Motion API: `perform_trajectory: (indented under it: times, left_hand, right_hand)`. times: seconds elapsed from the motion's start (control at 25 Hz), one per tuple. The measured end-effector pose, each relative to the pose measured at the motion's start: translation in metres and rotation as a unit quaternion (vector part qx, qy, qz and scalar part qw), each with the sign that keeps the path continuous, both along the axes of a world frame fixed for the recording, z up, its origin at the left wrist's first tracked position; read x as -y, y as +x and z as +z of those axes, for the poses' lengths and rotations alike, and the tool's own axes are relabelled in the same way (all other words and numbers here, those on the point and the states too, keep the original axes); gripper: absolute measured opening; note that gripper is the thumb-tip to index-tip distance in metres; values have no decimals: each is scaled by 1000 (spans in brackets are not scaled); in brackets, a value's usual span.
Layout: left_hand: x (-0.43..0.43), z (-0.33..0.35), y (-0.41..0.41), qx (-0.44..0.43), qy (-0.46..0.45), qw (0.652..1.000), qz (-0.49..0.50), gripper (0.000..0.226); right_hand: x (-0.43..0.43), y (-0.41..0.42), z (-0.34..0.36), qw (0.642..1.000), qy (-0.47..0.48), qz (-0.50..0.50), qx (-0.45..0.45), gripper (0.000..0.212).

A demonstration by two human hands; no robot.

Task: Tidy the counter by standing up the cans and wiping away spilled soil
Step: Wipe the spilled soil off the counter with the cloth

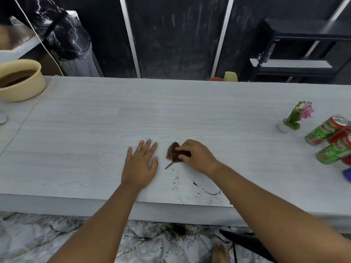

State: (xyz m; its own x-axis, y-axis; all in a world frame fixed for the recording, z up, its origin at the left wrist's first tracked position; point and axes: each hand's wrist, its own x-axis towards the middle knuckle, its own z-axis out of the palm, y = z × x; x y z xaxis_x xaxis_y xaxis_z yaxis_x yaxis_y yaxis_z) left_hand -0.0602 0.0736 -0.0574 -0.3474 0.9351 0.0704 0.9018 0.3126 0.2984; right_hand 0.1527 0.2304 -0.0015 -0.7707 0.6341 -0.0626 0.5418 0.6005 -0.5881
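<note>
On the pale wood-grain counter (95, 130), my right hand (195, 155) is closed on a small brown cloth (173, 151) pressed to the surface near the middle. My left hand (141, 161) lies flat and open just to its left, fingers spread. Dark soil crumbs (199, 192) are scattered in an arc near the front edge, below my right hand. At the far right, green and red cans (327, 130) stand grouped together, a second one (335, 150) in front, partly cut off by the frame.
A beige bowl (20, 80) with brown contents sits at the far left. A tiny white pot with a pink flower (293, 118) stands next to the cans. More soil lies on the marble floor (176, 229) below the counter edge. A blue object (347, 173) shows at the right border.
</note>
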Motion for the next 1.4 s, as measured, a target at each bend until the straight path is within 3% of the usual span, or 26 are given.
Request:
perform_trajectory:
  times: [0.2,0.36,0.52,0.68,0.96,1.4]
  left_hand:
    - [-1,0,-1,10,8,1000,-1,62]
    - [3,2,1,18,10,1000,10,59]
    - [16,6,4,17,-15,1000,7,59]
    - [62,-4,11,2,6,1000,9,61]
    - [70,-3,16,4,15,1000,26,63]
    - [70,1,21,4,7,999,36,63]
  right_hand:
    - [51,39,-9,997,33,62,-25,32]
    - [81,55,-1,997,0,79,-16,30]
    - [65,75,34,983,-97,-85,-130,23]
    - [41,133,59,963,-68,-179,-191,23]
    - [55,206,10,941,-11,-332,-61,17]
    - [103,150,-11,942,44,-328,-50,26]
